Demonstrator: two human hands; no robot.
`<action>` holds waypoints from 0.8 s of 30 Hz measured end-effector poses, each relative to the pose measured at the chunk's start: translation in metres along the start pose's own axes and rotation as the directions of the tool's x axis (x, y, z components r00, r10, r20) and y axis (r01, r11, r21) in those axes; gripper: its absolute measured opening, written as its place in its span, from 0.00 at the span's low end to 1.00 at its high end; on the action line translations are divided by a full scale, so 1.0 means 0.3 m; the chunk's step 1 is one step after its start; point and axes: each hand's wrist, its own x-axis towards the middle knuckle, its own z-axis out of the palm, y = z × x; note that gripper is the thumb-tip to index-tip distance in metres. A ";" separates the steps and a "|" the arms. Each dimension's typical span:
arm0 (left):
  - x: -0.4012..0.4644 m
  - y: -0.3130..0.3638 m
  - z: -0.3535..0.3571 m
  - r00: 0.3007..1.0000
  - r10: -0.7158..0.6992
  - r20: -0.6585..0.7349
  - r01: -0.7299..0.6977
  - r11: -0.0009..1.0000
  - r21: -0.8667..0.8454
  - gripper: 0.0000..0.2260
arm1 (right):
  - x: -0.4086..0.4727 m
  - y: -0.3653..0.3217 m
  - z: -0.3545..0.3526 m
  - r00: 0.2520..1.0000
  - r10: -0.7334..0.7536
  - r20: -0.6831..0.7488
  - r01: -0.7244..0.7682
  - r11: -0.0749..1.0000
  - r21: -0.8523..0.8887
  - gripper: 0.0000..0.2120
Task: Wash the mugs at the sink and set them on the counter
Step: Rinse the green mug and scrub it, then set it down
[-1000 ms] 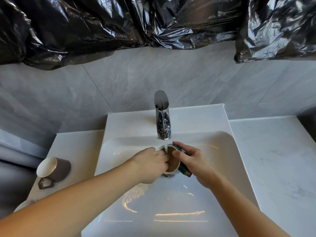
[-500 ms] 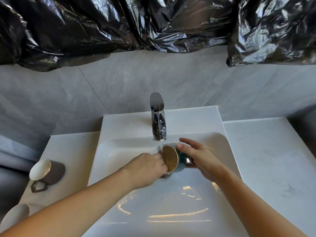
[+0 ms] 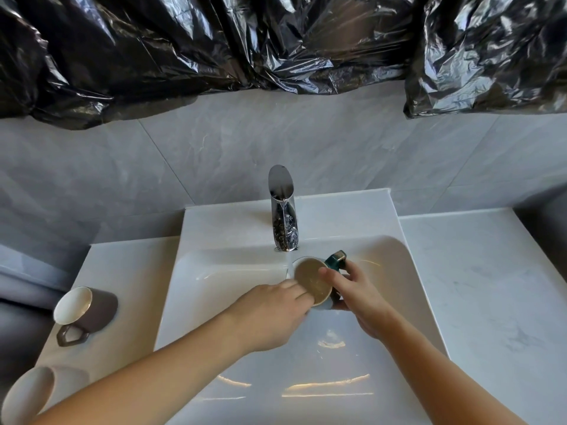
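Note:
A dark green mug with a beige inside is held tilted in the white sink, its mouth toward me and its handle up and to the right. My right hand grips its body from the right. The fingers of my left hand reach into the mug's mouth and touch the inside. A thin stream of water falls from the chrome tap just left of the rim. On the left counter a brown mug lies on its side, and a pale mug lies nearer me.
The right counter is a marble-patterned slab beside the basin. Grey wall tiles rise behind the tap, with black plastic sheeting hanging above them.
The mug has turned in my right hand, so its handle now points up and to the right. My left fingers have slid further into the mug's mouth. The view shifted slightly right.

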 end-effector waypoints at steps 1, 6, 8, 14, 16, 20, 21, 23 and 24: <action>-0.030 -0.017 -0.012 0.998 0.068 0.001 -0.068 0.997 0.031 0.14 | 0.004 0.004 -0.001 1.000 0.017 -0.012 -0.018 1.000 -0.017 0.17; 0.002 -0.045 -0.001 0.981 0.060 0.182 -0.089 0.984 0.157 0.19 | 0.021 0.017 0.042 0.999 0.045 0.031 -0.039 0.986 -0.162 0.26; 0.039 -0.043 0.006 0.975 0.015 0.223 -0.056 0.982 0.178 0.20 | 0.026 0.010 0.052 0.999 0.041 0.035 -0.034 0.981 -0.190 0.30; -0.035 -0.088 -0.065 0.971 0.207 0.121 -0.229 0.953 0.199 0.16 | 0.046 -0.022 0.020 0.999 0.046 -0.022 -0.050 0.968 -0.246 0.32; -0.023 -0.096 -0.065 0.959 0.242 0.145 -0.271 0.934 0.232 0.16 | 0.049 -0.041 0.020 0.998 0.060 -0.002 -0.058 0.954 -0.293 0.32; 0.039 -0.098 -0.029 0.951 0.219 0.219 -0.272 0.930 0.249 0.17 | 0.052 -0.081 0.029 0.995 0.097 0.037 -0.074 0.910 -0.409 0.31; 0.036 -0.105 -0.028 0.947 0.240 0.212 -0.291 0.922 0.256 0.18 | 0.051 -0.090 0.026 0.993 0.107 0.040 -0.080 0.900 -0.428 0.31; 0.002 -0.123 -0.043 0.937 0.299 0.179 -0.340 0.896 0.284 0.19 | 0.048 -0.107 0.011 0.991 0.129 0.037 -0.097 0.879 -0.467 0.30; -0.021 -0.133 -0.053 0.933 0.317 0.169 -0.355 0.887 0.295 0.20 | 0.047 -0.115 0.003 0.989 0.143 0.038 -0.107 0.866 -0.488 0.29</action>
